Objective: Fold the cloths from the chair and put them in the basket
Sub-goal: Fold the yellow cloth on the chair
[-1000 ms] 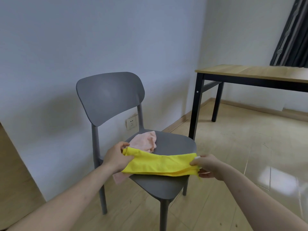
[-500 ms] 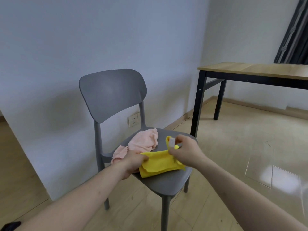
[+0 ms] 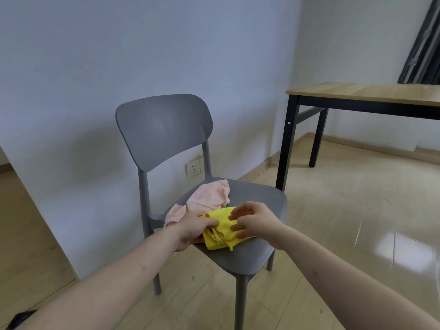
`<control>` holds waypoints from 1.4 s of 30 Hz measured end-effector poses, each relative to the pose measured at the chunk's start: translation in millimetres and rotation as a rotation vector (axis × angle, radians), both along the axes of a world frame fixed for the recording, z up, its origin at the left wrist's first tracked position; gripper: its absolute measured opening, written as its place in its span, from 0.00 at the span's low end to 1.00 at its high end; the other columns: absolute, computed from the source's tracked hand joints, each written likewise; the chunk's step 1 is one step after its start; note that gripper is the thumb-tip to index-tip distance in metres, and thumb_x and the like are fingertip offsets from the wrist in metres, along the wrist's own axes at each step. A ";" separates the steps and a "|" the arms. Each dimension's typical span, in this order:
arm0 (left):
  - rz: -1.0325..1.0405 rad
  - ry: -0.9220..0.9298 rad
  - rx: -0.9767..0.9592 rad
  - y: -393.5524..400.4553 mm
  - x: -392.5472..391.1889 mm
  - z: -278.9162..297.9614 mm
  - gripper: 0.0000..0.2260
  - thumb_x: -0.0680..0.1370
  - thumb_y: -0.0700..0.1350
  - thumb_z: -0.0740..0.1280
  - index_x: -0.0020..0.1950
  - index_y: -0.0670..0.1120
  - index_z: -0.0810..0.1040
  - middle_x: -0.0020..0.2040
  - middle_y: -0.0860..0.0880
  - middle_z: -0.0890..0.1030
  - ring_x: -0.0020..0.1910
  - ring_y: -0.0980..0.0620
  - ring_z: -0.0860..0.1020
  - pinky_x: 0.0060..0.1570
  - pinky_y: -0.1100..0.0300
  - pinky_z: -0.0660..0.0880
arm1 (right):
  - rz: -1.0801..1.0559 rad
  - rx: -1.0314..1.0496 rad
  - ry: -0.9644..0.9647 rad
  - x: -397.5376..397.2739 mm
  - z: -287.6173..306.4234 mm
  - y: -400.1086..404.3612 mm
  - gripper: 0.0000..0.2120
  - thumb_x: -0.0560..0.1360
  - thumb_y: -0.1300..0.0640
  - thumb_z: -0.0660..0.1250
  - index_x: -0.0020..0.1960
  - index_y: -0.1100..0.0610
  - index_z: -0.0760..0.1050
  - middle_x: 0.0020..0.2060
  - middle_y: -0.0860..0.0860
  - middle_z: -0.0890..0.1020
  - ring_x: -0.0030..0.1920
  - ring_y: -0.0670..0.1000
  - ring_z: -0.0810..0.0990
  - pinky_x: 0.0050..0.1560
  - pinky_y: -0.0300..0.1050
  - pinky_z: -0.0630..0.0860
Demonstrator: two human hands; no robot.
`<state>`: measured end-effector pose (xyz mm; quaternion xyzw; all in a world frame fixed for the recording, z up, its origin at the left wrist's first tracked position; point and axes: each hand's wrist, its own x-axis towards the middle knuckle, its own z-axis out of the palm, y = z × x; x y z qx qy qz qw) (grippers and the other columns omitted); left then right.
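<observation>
A yellow cloth (image 3: 222, 236) lies folded small on the front of the grey chair's seat (image 3: 257, 198). My left hand (image 3: 192, 228) grips its left edge with curled fingers. My right hand (image 3: 252, 221) rests on top of the cloth, fingers spread and pressing down on the fold. A crumpled pink cloth (image 3: 209, 198) lies on the seat just behind, part of it hanging past the left side. No basket is in view.
The chair stands against a pale wall with a socket (image 3: 193, 168) behind it. A wooden table with black legs (image 3: 357, 96) stands to the right. Dark curtains (image 3: 423, 44) hang at the far right. Shiny floor (image 3: 345, 234) lies open on the right.
The yellow cloth was stretched long between both hands. My right hand brought its end over to the left, folding the cloth in half, and now lies flat on it.
</observation>
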<state>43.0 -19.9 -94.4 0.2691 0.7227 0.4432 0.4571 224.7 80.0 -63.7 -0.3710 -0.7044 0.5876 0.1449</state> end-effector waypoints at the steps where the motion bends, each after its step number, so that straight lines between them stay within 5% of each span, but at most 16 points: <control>1: 0.000 0.028 0.001 0.4 0.1 -2.5 0.21 0.78 0.45 0.72 0.70 0.46 0.74 0.62 0.45 0.80 0.60 0.45 0.80 0.59 0.50 0.80 | -0.088 -0.016 0.021 4.0 -0.4 5.3 0.09 0.78 0.67 0.68 0.56 0.59 0.80 0.53 0.56 0.85 0.48 0.54 0.88 0.50 0.54 0.87; 3: 0.044 0.029 0.048 1.4 2.2 -2.1 0.19 0.79 0.41 0.71 0.70 0.46 0.74 0.62 0.45 0.78 0.60 0.45 0.78 0.55 0.53 0.79 | -0.241 0.013 -0.003 13.2 -5.1 18.3 0.08 0.77 0.62 0.72 0.56 0.59 0.79 0.51 0.58 0.84 0.44 0.54 0.86 0.48 0.54 0.87; 6: 0.170 -0.092 0.225 6.0 11.0 3.2 0.15 0.80 0.37 0.68 0.67 0.45 0.75 0.60 0.42 0.80 0.57 0.43 0.79 0.54 0.49 0.79 | -0.367 0.018 -0.066 24.4 -12.6 31.4 0.27 0.73 0.46 0.78 0.64 0.58 0.74 0.53 0.54 0.80 0.47 0.52 0.84 0.45 0.48 0.86; 9: 0.251 -0.218 0.382 14.1 20.3 3.9 0.16 0.79 0.35 0.70 0.66 0.40 0.76 0.58 0.40 0.83 0.56 0.40 0.82 0.51 0.48 0.81 | -0.288 -0.219 0.045 26.9 -13.5 31.3 0.42 0.72 0.39 0.78 0.76 0.58 0.66 0.66 0.55 0.77 0.54 0.55 0.84 0.47 0.49 0.85; 12: 0.135 -0.213 0.330 17.5 34.7 3.9 0.19 0.78 0.34 0.71 0.68 0.42 0.74 0.60 0.40 0.82 0.57 0.40 0.82 0.50 0.49 0.82 | -0.151 -0.346 0.167 24.5 -11.1 27.9 0.32 0.78 0.48 0.74 0.76 0.58 0.68 0.65 0.55 0.80 0.58 0.57 0.84 0.53 0.53 0.84; 14: 0.042 -0.115 0.250 18.3 40.2 4.9 0.23 0.76 0.36 0.73 0.68 0.44 0.72 0.61 0.42 0.81 0.57 0.42 0.82 0.50 0.52 0.82 | -0.220 -0.304 0.235 21.5 -11.8 31.4 0.27 0.79 0.57 0.73 0.76 0.57 0.68 0.63 0.55 0.81 0.56 0.56 0.84 0.43 0.50 0.84; 17: -0.039 -0.024 0.220 25.9 35.8 8.7 0.21 0.75 0.49 0.74 0.66 0.48 0.73 0.60 0.45 0.80 0.57 0.44 0.81 0.50 0.50 0.82 | -0.319 -0.222 0.279 21.1 -13.2 42.6 0.26 0.79 0.61 0.73 0.74 0.56 0.69 0.60 0.54 0.80 0.52 0.55 0.83 0.37 0.47 0.83; 20: 0.008 0.005 0.197 47.3 25.5 12.1 0.29 0.72 0.59 0.76 0.67 0.48 0.73 0.61 0.48 0.81 0.58 0.45 0.82 0.54 0.44 0.83 | -0.282 -0.137 0.240 21.6 -18.3 50.1 0.25 0.78 0.61 0.75 0.71 0.53 0.71 0.57 0.53 0.82 0.53 0.54 0.84 0.45 0.51 0.85; 23: 0.017 0.175 0.147 70.1 15.2 2.9 0.31 0.70 0.54 0.76 0.70 0.48 0.71 0.62 0.47 0.80 0.58 0.44 0.81 0.57 0.43 0.81 | -0.298 -0.037 0.206 16.0 -27.3 56.6 0.21 0.78 0.61 0.73 0.67 0.49 0.73 0.58 0.52 0.82 0.56 0.52 0.82 0.53 0.52 0.84; 26: -0.022 0.406 0.175 84.5 15.7 -17.6 0.18 0.76 0.48 0.73 0.65 0.52 0.75 0.55 0.52 0.81 0.58 0.48 0.80 0.63 0.49 0.77 | -0.366 0.029 0.240 6.4 -39.9 62.2 0.19 0.79 0.62 0.71 0.65 0.47 0.72 0.59 0.47 0.80 0.57 0.50 0.81 0.50 0.48 0.82; 30: 0.033 0.693 0.320 91.7 23.0 -42.6 0.15 0.78 0.49 0.70 0.64 0.53 0.75 0.56 0.57 0.78 0.54 0.56 0.76 0.58 0.58 0.73 | -0.438 0.262 0.183 -5.4 -66.5 61.4 0.23 0.78 0.61 0.70 0.67 0.42 0.68 0.57 0.33 0.75 0.60 0.44 0.79 0.58 0.49 0.81; 35: 0.019 0.575 0.346 89.2 18.6 -49.4 0.13 0.80 0.48 0.68 0.59 0.62 0.71 0.52 0.66 0.78 0.54 0.70 0.75 0.52 0.73 0.69 | -0.442 0.255 0.135 -21.5 -74.8 65.2 0.28 0.77 0.61 0.70 0.68 0.37 0.67 0.51 0.33 0.79 0.49 0.35 0.81 0.46 0.34 0.79; 38: 0.057 0.538 0.302 89.1 21.7 -47.3 0.17 0.79 0.45 0.69 0.60 0.63 0.68 0.50 0.69 0.76 0.54 0.74 0.72 0.50 0.79 0.67 | -0.391 0.190 0.073 -20.8 -67.1 66.2 0.26 0.76 0.62 0.71 0.64 0.35 0.73 0.53 0.34 0.82 0.54 0.30 0.79 0.49 0.29 0.79; 40: 0.101 0.509 0.224 88.3 25.2 -44.0 0.19 0.77 0.41 0.70 0.60 0.61 0.69 0.50 0.66 0.76 0.54 0.71 0.74 0.51 0.75 0.69 | -0.412 0.111 0.034 -16.6 -59.2 65.5 0.26 0.76 0.62 0.72 0.64 0.36 0.75 0.54 0.34 0.83 0.55 0.30 0.79 0.50 0.27 0.78; 42: 0.174 0.379 0.130 85.5 30.1 -30.8 0.19 0.76 0.37 0.70 0.59 0.57 0.71 0.52 0.61 0.79 0.55 0.63 0.77 0.55 0.64 0.74 | -0.406 -0.015 -0.018 -15.0 -43.3 62.9 0.26 0.75 0.64 0.72 0.65 0.40 0.76 0.56 0.37 0.84 0.56 0.34 0.82 0.56 0.35 0.81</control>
